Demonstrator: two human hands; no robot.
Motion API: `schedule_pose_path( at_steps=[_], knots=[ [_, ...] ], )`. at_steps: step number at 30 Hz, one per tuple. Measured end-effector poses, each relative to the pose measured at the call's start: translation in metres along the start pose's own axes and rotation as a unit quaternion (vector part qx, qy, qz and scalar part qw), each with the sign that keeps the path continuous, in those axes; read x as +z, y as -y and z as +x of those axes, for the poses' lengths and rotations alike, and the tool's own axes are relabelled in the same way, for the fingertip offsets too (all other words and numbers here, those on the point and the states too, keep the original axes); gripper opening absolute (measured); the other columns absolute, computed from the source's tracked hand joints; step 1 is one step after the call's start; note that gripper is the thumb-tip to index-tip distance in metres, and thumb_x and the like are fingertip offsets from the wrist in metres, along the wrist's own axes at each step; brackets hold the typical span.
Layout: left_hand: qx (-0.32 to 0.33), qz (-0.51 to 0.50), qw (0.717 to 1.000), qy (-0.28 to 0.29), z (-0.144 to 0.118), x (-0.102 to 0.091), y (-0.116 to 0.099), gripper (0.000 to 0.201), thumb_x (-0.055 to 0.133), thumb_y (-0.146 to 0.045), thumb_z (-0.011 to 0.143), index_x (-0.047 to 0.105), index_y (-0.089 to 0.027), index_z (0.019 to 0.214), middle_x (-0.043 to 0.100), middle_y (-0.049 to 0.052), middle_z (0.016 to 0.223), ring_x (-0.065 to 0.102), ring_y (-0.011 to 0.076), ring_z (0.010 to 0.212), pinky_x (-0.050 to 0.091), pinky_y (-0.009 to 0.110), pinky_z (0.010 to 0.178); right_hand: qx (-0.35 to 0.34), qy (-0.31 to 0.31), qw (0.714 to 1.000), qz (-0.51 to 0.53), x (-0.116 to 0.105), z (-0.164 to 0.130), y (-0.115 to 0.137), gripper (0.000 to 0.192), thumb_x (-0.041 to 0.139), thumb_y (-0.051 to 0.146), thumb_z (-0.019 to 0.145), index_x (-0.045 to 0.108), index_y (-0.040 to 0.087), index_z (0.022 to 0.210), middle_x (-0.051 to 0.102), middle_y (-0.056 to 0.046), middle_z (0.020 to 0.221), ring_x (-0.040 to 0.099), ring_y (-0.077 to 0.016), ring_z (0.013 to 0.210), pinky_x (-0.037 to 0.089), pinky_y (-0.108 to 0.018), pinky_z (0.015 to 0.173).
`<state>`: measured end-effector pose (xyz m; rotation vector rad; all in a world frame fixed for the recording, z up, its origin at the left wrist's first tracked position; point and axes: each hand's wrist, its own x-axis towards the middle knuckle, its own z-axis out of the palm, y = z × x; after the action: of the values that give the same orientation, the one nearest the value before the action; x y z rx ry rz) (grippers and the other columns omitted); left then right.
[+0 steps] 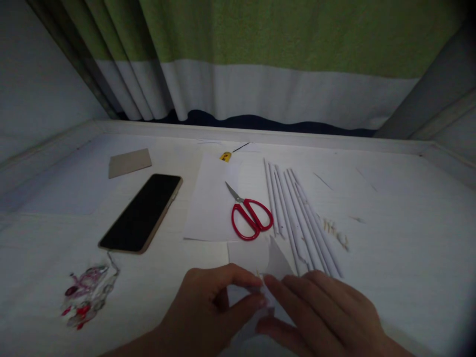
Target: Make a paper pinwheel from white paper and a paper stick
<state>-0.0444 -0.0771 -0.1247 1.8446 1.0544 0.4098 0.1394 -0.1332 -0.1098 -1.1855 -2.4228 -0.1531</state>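
Observation:
A sheet of white paper (247,255) sits under and between my hands near the front of the white surface, one corner raised. My left hand (219,302) pinches it between thumb and forefinger. Against those fingertips, my right hand (320,312) has its fingers bent, thumb below, also gripping the paper. A small pale tip pokes out between the fingertips; I cannot make out what it is. Just beyond the hands lie scissors (248,218) with red handles, blades partly spread and pointing away. To their right rest several thin rolled paper tubes (297,213).
A black-screened phone (143,213) lies at left with a beaded charm (87,292) attached. Behind it is a grey-brown card (130,162). Another white sheet (208,198) lies beside the scissors. Pale scraps (336,233) are scattered at right. A raised rim and a curtain (297,89) stand behind.

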Motion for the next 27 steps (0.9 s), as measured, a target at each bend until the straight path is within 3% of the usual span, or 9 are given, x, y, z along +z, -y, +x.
schedule_pose_path(
  at_steps=[3, 5, 8, 12, 15, 18, 20, 23, 27],
  knots=[
    [-0.021, -0.056, 0.995, 0.075, -0.008, 0.005, -0.008, 0.021, 0.053, -0.035, 0.078, 0.055, -0.019, 0.092, 0.065, -0.001, 0.066, 0.046, 0.0049, 0.035, 0.031, 0.013, 0.032, 0.009, -0.070, 0.997, -0.002, 0.007, -0.006, -0.002, 0.019, 0.062, 0.027, 0.077, 0.064, 0.012, 0.089, 0.071, -0.003, 0.067, 0.056, -0.0166, 0.049, 0.045, -0.028, 0.040],
    [-0.066, -0.117, 0.986, 0.100, -0.015, 0.011, -0.010, 0.024, 0.047, -0.038, 0.082, 0.049, -0.020, 0.097, 0.066, 0.001, 0.077, 0.047, 0.0044, 0.037, 0.033, 0.013, 0.033, 0.006, -0.079, 0.996, 0.029, 0.011, -0.010, -0.005, 0.019, 0.063, 0.024, 0.076, 0.064, 0.013, 0.091, 0.070, -0.001, 0.069, 0.053, -0.0152, 0.050, 0.043, -0.027, 0.041],
    [-0.144, -0.232, 0.954, 0.123, -0.024, 0.023, -0.010, 0.025, 0.043, -0.039, 0.084, 0.040, -0.022, 0.101, 0.064, -0.001, 0.075, 0.047, 0.0035, 0.037, 0.033, 0.011, 0.034, -0.009, -0.028, 0.998, 0.060, 0.013, -0.015, -0.009, 0.014, 0.058, 0.025, 0.080, 0.062, 0.017, 0.091, 0.069, -0.001, 0.073, 0.053, -0.0163, 0.057, 0.044, -0.028, 0.048],
    [-0.169, -0.313, 0.921, 0.157, -0.032, 0.025, -0.017, 0.024, 0.044, -0.035, 0.082, 0.036, -0.024, 0.101, 0.061, 0.001, 0.091, 0.057, 0.0067, 0.047, 0.038, 0.013, 0.036, -0.064, 0.061, 0.992, 0.092, 0.008, -0.016, -0.015, 0.012, 0.051, 0.022, 0.085, 0.062, 0.018, 0.087, 0.068, -0.002, 0.080, 0.054, -0.0162, 0.065, 0.044, -0.028, 0.056],
    [-0.165, -0.247, 0.943, 0.150, -0.034, 0.004, -0.028, 0.021, 0.047, -0.034, 0.081, 0.041, -0.024, 0.098, 0.059, 0.001, 0.098, 0.061, 0.0100, 0.055, 0.039, 0.015, 0.039, -0.084, 0.062, 0.988, 0.111, 0.004, -0.015, -0.019, 0.015, 0.049, 0.023, 0.087, 0.061, 0.018, 0.095, 0.068, -0.003, 0.085, 0.055, -0.0151, 0.069, 0.044, -0.027, 0.058],
    [-0.066, -0.043, 0.996, 0.046, -0.027, -0.025, -0.037, 0.019, 0.046, -0.037, 0.082, 0.051, -0.022, 0.093, 0.063, 0.000, 0.082, 0.060, 0.0118, 0.060, 0.041, 0.018, 0.047, -0.097, 0.045, 0.987, 0.122, 0.004, -0.016, -0.021, 0.018, 0.050, 0.023, 0.086, 0.060, 0.017, 0.101, 0.067, -0.005, 0.088, 0.056, -0.0154, 0.073, 0.045, -0.027, 0.060],
    [0.002, 0.093, 0.996, 0.012, -0.018, -0.040, -0.039, 0.019, 0.050, -0.036, 0.080, 0.057, -0.022, 0.091, 0.063, -0.002, 0.073, 0.058, 0.0111, 0.055, 0.041, 0.019, 0.051, -0.103, 0.041, 0.985, 0.130, 0.007, -0.016, -0.022, 0.020, 0.051, 0.022, 0.086, 0.059, 0.017, 0.103, 0.066, -0.006, 0.089, 0.056, -0.0157, 0.075, 0.045, -0.027, 0.060],
    [0.002, 0.144, 0.988, 0.047, -0.002, -0.048, -0.038, 0.025, 0.049, -0.037, 0.079, 0.058, -0.019, 0.093, 0.063, -0.001, 0.067, 0.056, 0.0109, 0.047, 0.040, 0.020, 0.048, -0.106, 0.042, 0.985, 0.133, 0.013, -0.013, -0.021, 0.020, 0.051, 0.020, 0.086, 0.059, 0.017, 0.103, 0.065, -0.006, 0.087, 0.056, -0.0155, 0.073, 0.045, -0.027, 0.058],
    [-0.069, 0.107, 0.986, 0.110, 0.021, -0.046, -0.032, 0.041, 0.044, -0.046, 0.079, 0.048, -0.015, 0.105, 0.065, 0.004, 0.070, 0.057, 0.0140, 0.044, 0.040, 0.021, 0.040, -0.117, 0.057, 0.983, 0.128, 0.018, -0.008, -0.022, 0.021, 0.048, 0.019, 0.087, 0.058, 0.017, 0.105, 0.063, -0.005, 0.083, 0.055, -0.0142, 0.069, 0.043, -0.025, 0.054]
  ],
)
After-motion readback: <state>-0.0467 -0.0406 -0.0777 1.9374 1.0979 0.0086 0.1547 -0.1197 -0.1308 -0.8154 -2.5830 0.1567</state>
